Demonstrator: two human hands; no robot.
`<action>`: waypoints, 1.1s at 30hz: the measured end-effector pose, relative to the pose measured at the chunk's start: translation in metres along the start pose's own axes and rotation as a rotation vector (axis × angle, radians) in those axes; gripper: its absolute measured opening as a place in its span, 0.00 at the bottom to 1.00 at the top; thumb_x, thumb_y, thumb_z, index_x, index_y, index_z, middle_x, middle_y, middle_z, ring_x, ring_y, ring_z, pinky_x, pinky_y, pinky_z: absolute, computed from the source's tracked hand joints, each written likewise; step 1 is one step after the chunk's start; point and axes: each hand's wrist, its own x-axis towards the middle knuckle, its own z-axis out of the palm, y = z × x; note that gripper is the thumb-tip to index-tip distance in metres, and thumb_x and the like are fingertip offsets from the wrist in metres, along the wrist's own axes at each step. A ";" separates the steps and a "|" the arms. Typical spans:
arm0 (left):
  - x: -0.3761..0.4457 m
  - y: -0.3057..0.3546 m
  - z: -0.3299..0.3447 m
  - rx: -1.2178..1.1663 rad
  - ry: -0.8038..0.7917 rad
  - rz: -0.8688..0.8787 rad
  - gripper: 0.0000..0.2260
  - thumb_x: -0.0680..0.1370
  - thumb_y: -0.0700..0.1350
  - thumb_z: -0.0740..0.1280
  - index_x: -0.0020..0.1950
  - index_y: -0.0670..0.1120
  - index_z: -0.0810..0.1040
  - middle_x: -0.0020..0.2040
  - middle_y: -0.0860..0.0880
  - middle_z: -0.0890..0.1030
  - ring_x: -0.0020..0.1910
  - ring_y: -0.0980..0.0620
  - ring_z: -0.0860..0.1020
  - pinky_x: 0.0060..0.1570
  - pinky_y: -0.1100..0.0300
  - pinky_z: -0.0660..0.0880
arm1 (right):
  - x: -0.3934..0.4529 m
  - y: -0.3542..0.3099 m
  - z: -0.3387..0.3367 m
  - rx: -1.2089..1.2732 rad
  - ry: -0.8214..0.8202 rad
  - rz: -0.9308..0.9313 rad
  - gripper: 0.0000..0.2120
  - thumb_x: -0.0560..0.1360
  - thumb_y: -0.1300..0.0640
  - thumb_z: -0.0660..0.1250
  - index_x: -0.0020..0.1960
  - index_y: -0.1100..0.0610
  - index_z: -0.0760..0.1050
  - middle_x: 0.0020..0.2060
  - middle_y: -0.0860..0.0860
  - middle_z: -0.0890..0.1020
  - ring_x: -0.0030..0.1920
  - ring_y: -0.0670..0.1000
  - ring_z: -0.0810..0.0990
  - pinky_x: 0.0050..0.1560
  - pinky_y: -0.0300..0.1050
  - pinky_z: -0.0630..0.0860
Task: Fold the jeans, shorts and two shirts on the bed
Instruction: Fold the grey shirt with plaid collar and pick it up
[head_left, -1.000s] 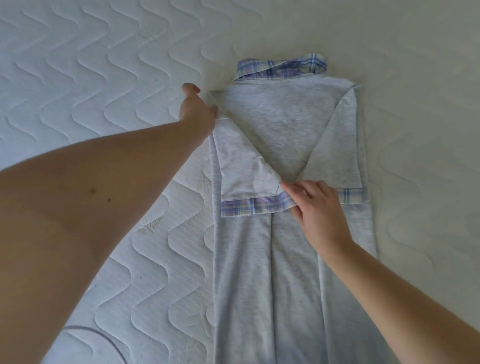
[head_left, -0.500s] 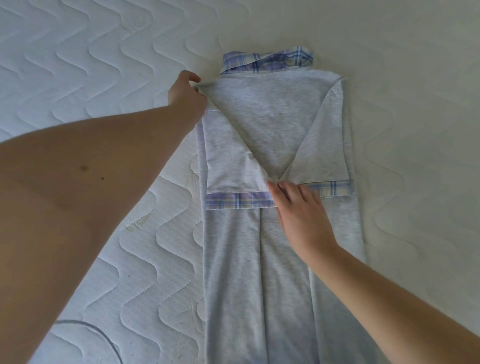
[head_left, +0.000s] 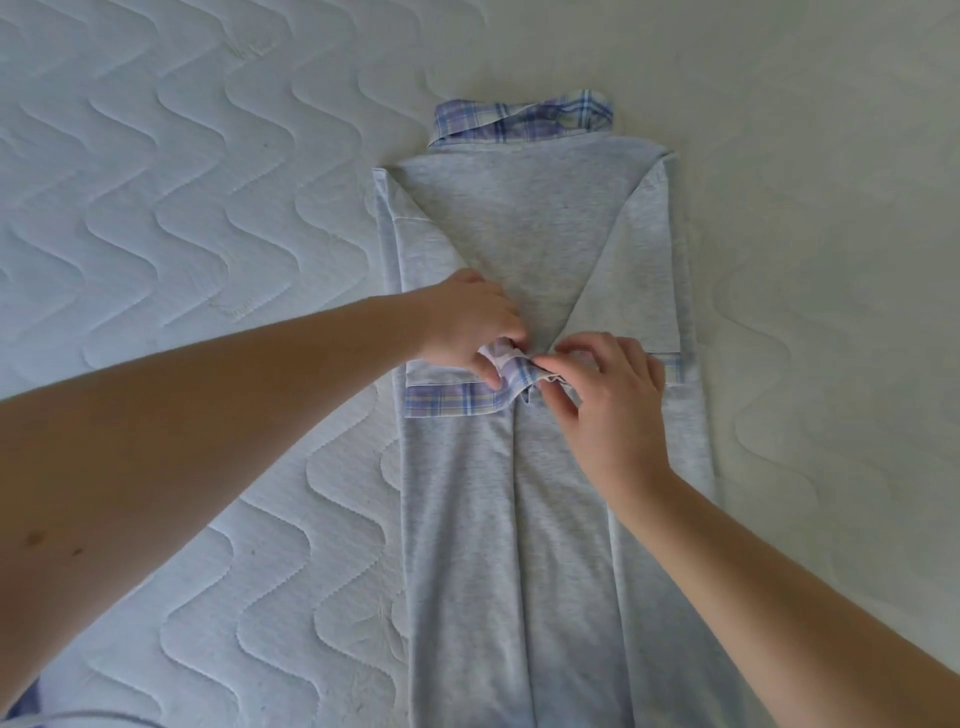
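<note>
The grey shirt (head_left: 530, 249) lies face down on the quilted bed (head_left: 171, 218), sleeves folded in (plaid collar at the far end). The left hand (head_left: 470, 325) and right hand (head_left: 613, 400) both pinch the plaid cuffs (head_left: 452, 402) at its middle.

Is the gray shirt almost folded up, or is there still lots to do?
About halfway. Done: both sides of the gray shirt are folded in, sleeves crossing its back. In hand: the left hand and right hand pinch the plaid sleeve cuffs where they meet. Left: the long bottom part lies flat, not yet folded toward the collar. No jeans, shorts or second shirt show on the bed.
</note>
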 end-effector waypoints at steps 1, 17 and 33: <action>0.000 -0.001 0.001 0.001 -0.002 -0.009 0.21 0.74 0.61 0.69 0.65 0.56 0.75 0.58 0.56 0.75 0.64 0.52 0.69 0.67 0.53 0.57 | 0.000 -0.002 -0.001 0.000 -0.010 0.011 0.09 0.69 0.58 0.75 0.49 0.52 0.84 0.47 0.49 0.83 0.47 0.57 0.80 0.48 0.53 0.71; 0.019 0.004 0.003 -0.070 -0.012 -0.090 0.19 0.79 0.65 0.59 0.56 0.52 0.79 0.47 0.52 0.82 0.55 0.51 0.75 0.69 0.54 0.57 | -0.025 0.007 0.006 0.726 -0.365 0.882 0.11 0.79 0.47 0.60 0.52 0.49 0.79 0.42 0.44 0.84 0.40 0.38 0.82 0.40 0.42 0.78; -0.008 -0.002 0.033 0.112 0.587 -0.331 0.22 0.82 0.53 0.54 0.72 0.45 0.71 0.74 0.45 0.69 0.76 0.45 0.64 0.75 0.47 0.56 | -0.013 0.000 0.009 0.185 0.002 0.538 0.23 0.79 0.48 0.60 0.28 0.53 0.59 0.21 0.46 0.63 0.23 0.49 0.64 0.26 0.41 0.57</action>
